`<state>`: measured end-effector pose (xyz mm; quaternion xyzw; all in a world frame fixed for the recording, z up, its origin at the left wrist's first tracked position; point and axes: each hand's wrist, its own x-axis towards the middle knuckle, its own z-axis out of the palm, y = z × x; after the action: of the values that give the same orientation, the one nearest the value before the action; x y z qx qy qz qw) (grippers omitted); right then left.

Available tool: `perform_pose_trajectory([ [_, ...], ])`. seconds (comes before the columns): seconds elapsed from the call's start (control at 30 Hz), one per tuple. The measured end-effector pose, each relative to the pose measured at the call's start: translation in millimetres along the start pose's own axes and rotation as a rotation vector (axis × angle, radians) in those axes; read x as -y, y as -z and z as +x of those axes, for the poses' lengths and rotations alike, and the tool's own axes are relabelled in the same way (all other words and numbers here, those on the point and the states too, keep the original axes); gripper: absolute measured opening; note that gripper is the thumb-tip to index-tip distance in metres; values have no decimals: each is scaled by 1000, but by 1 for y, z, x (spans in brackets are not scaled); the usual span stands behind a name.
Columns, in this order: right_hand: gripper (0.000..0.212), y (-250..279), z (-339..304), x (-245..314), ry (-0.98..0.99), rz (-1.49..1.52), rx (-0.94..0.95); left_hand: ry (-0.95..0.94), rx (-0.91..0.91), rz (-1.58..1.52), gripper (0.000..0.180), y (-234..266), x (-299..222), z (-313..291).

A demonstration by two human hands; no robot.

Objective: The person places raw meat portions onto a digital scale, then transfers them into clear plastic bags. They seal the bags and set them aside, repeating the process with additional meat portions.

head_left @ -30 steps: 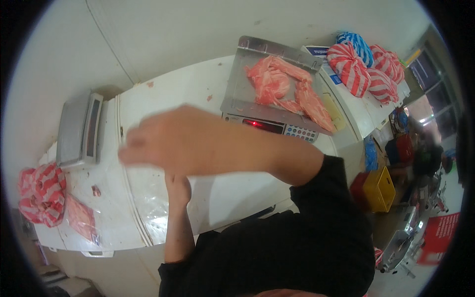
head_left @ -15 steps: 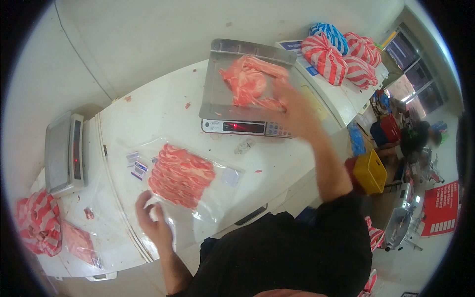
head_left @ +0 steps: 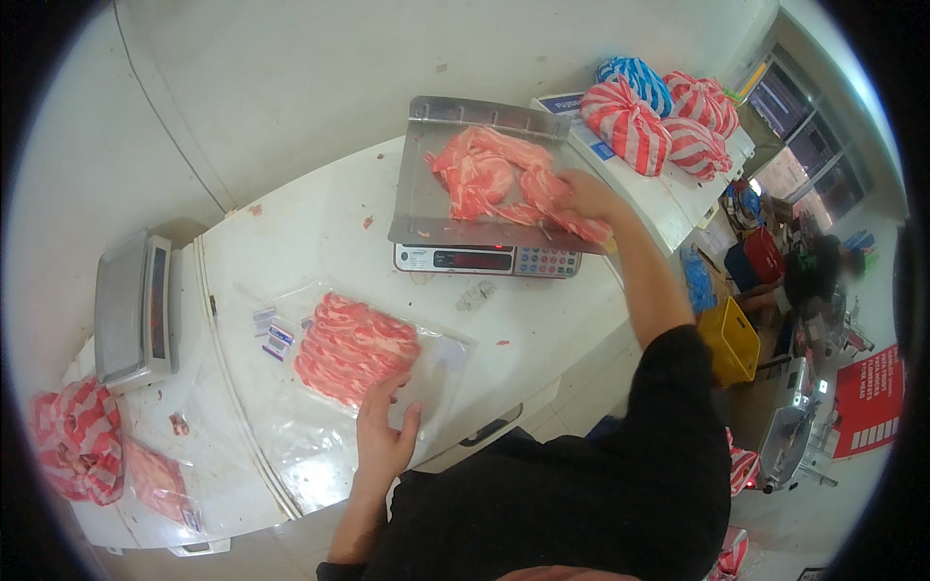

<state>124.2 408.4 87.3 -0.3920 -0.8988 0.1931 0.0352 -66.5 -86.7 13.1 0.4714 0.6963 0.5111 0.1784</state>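
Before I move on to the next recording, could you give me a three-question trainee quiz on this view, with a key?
1. Multiple choice: which hand is at the loose meat on the scale?
A) left
B) right
C) neither

2. True or false: the yellow crate stands to the right of that scale.

3. Fill in (see-through or striped): the plastic around the sliced meat by the left hand is ____.

Key: 1) B, the right hand; 2) true; 3) see-through.
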Motion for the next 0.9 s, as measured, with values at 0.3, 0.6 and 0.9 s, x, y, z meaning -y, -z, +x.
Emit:
perform_pose_trajectory([
  [0.3, 62, 65, -9, -33, -29, 210, 177, -17, -91, -10, 40, 10, -1, -6],
  [0.6, 57, 109, -22, 3, 75, 667, 252, 67, -91, -30, 39, -2, -1, -2],
  [0.9, 66, 105, -22, -43, 215, 558, 339, -253, 18, 60, 43, -21, -64, 79],
])
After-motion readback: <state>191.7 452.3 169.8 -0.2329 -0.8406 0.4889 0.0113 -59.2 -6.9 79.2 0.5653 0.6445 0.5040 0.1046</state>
